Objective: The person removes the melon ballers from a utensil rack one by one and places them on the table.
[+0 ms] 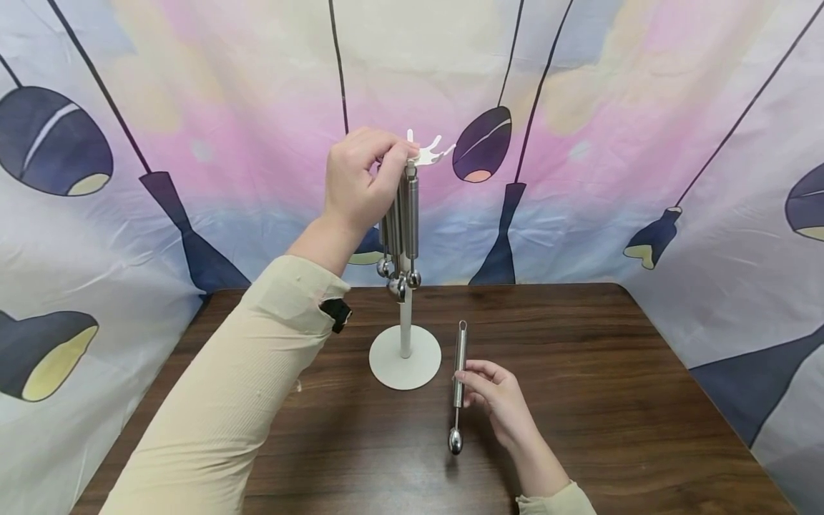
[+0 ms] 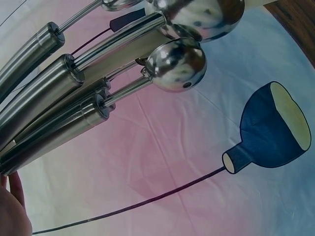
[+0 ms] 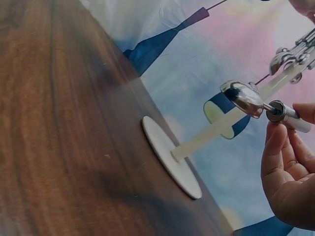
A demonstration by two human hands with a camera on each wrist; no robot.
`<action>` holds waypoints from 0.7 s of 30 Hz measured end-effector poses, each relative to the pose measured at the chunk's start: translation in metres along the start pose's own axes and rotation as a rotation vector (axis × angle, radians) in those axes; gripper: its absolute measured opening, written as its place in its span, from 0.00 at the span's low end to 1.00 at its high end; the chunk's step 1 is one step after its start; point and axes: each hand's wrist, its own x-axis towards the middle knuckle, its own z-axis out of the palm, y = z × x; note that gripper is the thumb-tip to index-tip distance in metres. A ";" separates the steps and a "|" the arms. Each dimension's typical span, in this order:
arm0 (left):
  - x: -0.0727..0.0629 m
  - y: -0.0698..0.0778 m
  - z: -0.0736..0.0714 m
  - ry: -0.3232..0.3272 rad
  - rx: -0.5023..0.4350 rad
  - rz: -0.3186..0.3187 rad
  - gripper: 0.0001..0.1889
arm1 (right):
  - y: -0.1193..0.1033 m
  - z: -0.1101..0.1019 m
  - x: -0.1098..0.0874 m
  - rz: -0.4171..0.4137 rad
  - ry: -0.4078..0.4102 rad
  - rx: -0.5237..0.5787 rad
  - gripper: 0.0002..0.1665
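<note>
And there, low and right of centre in the frame, was my right hand [image 1: 502, 404], thumb on one side and fingers on the other, clamped on the handle of a steel scoop [image 1: 460, 357]! Loop end up, bowl end down, it hung clear of the dark wooden table [image 1: 579, 379] just right of the frame's middle. A stiff customer, I judged: polished metal, probably light to modest in weight, hardly fragile, but slick. The thick tubular handle looked the place to take hold; the thin neck offered less, and the shiny round bowl could well have slid or spun in my fingers. Just past it, at lower centre, sat the round white base of the stand [image 1: 405, 368], its pole rising upright. And up at upper centre, here was my left hand [image 1: 360, 175], thumb and fingers curled together round the stand's top beside the white hooks, the far fingertips out of sight! Right below dangled a cluster of steel utensils [image 1: 413, 222], handles bunched close, rounded ends lowest. Behind everything, filling the upper frame, hung the pastel cloth [image 1: 579, 71] with its dark printed lamp shapes.
</note>
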 end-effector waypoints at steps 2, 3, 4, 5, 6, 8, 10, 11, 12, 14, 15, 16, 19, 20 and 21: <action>0.000 0.000 0.000 0.003 -0.006 0.001 0.16 | 0.004 -0.001 0.000 0.012 0.003 -0.008 0.09; 0.000 0.000 0.000 0.003 -0.009 0.000 0.16 | 0.006 -0.002 0.000 0.019 0.002 -0.015 0.10; 0.000 0.000 0.000 0.004 -0.011 0.000 0.16 | 0.008 -0.002 0.000 0.026 -0.001 -0.021 0.11; 0.000 0.000 0.000 0.003 -0.014 0.000 0.16 | 0.010 -0.003 0.000 0.032 -0.004 -0.029 0.12; 0.000 0.000 0.000 0.002 -0.013 -0.001 0.16 | 0.012 -0.004 0.000 0.041 -0.010 -0.034 0.13; 0.000 0.000 -0.001 -0.003 -0.011 -0.004 0.17 | 0.016 -0.005 0.000 0.055 -0.019 -0.044 0.14; 0.000 0.001 -0.001 -0.007 -0.009 -0.009 0.17 | 0.020 -0.007 0.000 0.068 -0.024 -0.051 0.14; 0.000 0.001 0.000 -0.008 -0.007 -0.012 0.17 | 0.022 -0.007 0.000 0.071 -0.025 -0.054 0.15; 0.000 0.001 0.000 -0.009 -0.006 -0.015 0.17 | 0.023 -0.008 0.000 0.077 -0.023 -0.053 0.15; 0.000 0.002 0.000 -0.009 -0.005 -0.020 0.17 | 0.027 -0.009 0.001 0.086 -0.020 -0.062 0.16; 0.000 0.002 0.000 -0.007 -0.005 -0.021 0.17 | 0.029 -0.009 0.002 0.089 -0.016 -0.067 0.16; 0.000 0.002 0.000 -0.006 -0.004 -0.019 0.17 | 0.031 -0.010 0.002 0.094 -0.011 -0.072 0.16; 0.000 0.001 0.001 -0.004 -0.002 -0.011 0.17 | 0.036 -0.012 0.004 0.100 -0.001 -0.101 0.17; 0.000 0.001 0.001 -0.003 -0.001 -0.009 0.17 | 0.038 -0.013 0.005 0.104 0.005 -0.112 0.18; 0.000 0.001 0.001 -0.003 -0.001 -0.006 0.17 | 0.040 -0.014 0.005 0.107 0.011 -0.125 0.18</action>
